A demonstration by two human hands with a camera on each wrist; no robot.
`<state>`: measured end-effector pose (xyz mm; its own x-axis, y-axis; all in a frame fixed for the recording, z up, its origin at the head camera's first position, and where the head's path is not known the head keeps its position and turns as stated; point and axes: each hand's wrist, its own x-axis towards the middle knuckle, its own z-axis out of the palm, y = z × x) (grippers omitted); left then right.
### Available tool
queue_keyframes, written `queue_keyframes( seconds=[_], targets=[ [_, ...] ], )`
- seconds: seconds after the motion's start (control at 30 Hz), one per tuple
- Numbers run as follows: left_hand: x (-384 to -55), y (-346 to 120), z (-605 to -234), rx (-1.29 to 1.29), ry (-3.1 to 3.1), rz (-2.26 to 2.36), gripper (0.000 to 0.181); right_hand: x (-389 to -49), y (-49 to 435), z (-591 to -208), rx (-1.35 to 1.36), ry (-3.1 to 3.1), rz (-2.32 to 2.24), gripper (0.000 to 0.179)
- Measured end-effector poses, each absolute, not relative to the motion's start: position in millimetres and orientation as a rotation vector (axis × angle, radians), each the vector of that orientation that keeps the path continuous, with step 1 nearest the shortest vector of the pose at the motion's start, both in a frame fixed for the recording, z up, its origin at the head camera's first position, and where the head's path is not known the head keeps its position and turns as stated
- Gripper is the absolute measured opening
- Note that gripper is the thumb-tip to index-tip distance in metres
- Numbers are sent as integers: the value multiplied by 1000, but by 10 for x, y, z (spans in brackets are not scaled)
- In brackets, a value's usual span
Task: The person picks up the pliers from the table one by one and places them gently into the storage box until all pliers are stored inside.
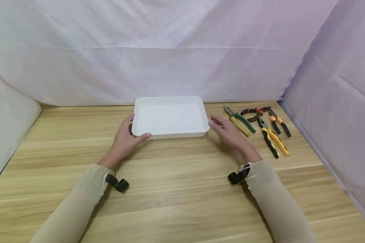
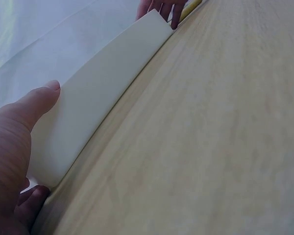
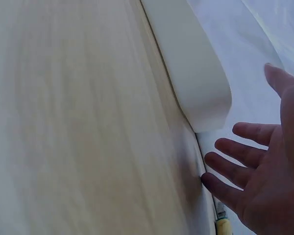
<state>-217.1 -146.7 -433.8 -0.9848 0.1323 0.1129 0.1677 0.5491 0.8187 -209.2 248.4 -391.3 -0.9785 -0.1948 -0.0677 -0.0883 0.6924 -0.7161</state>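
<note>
A shallow white rectangular tray [image 1: 170,136] sits on the wooden table near the back cloth, its inside bare. My left hand [image 1: 123,140] holds its front left corner. The thumb lies along the front wall, seen in the left wrist view, and the other fingers reach round the left side, partly hidden. My right hand [image 1: 229,133] is beside the front right corner. In the right wrist view its fingers [image 3: 240,152] are spread and relaxed, with a gap between them and the tray wall [image 3: 201,93].
Right of the tray lie several pliers: a green-and-yellow pair [image 1: 241,122], a dark pair with red [image 1: 255,110], an orange-and-black pair [image 1: 279,122] and a yellow-and-black pair [image 1: 272,138]. White cloth [image 1: 170,74] hangs behind the table [image 1: 176,189] and along both sides.
</note>
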Motion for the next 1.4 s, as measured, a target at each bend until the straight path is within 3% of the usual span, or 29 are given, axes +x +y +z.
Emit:
queue_keyframes(
  seconds=[0.5, 1.4],
  targets=[
    [-2175, -1457, -4335, -255, -2736, -1441, 111, -2075, 2758, -3746, -199, 2940, -984, 68],
    [-2180, -1458, -4318, -257, -2736, -1471, 110, -2076, 3105, -3678, 194, 3084, -360, 126]
  ],
)
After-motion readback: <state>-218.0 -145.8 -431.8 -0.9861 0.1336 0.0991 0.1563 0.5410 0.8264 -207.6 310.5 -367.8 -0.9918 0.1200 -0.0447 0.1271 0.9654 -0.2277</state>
